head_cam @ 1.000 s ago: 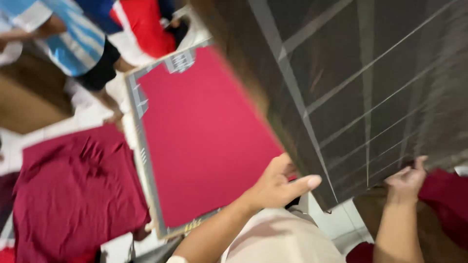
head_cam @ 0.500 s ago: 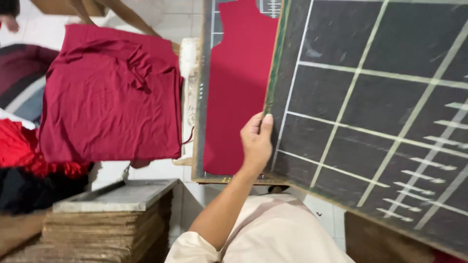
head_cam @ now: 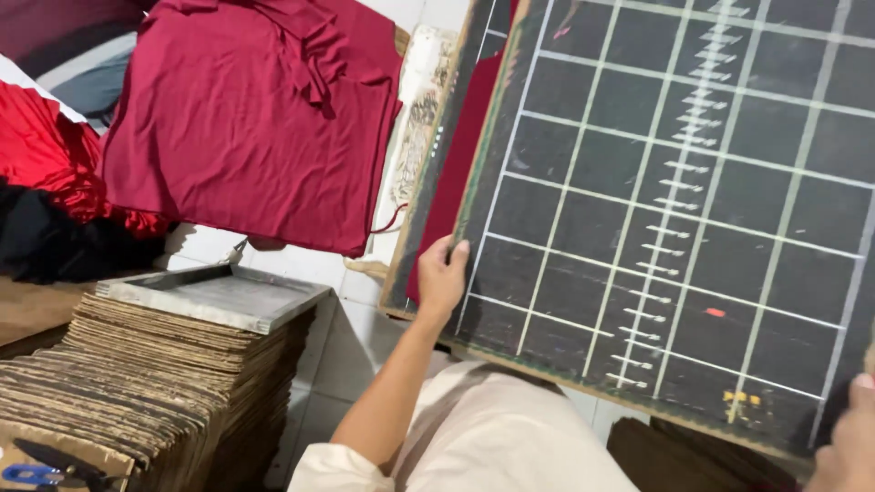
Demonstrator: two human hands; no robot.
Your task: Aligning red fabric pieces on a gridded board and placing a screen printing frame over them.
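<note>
My left hand (head_cam: 441, 273) sits at lower centre of the frame, fingers curled over the left edge of the dark gridded board (head_cam: 674, 210), which fills the right half of the frame and tilts up over a red cloth piece (head_cam: 460, 173) showing beneath that edge. My right hand (head_cam: 848, 437) shows only partly at the lower right corner, against the board's lower right edge; I cannot tell whether it grips. The hands are well apart, the board between them. At upper left lies a maroon garment (head_cam: 255, 118). At lower left stands a stack of cardboard sheets (head_cam: 137, 383) with a metal tray (head_cam: 214, 296) on top.
</note>
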